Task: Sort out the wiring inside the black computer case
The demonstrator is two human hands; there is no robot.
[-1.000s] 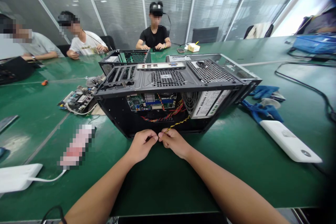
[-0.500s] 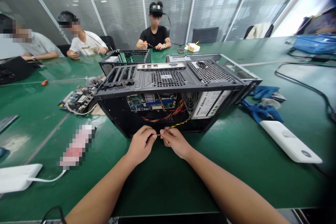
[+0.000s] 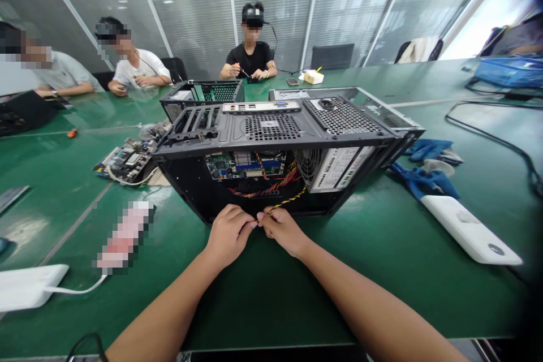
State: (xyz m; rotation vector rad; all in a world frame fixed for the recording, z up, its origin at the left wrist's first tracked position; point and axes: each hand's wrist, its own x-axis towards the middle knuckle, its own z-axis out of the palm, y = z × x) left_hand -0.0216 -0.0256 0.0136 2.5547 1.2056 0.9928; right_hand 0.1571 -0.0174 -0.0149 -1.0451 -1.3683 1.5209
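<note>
A black computer case lies in front of me with its side open. Inside it show a green motherboard, a bundle of red, orange and black wires and a power supply with a white label. From the power supply a twisted yellow-and-black cable runs out toward me. My left hand pinches this cable near its end, and my right hand pinches it close beside, the fingertips almost touching. The cable's tip is hidden by the fingers.
To the left lie a loose circuit board, a white power bank and a blurred-out phone. On the right are blue gloves and a white device. More case frames stand behind; co-workers sit across the green table.
My left fingertips have shifted slightly right, closer to the right hand, along the cable. The case has stayed in place.
</note>
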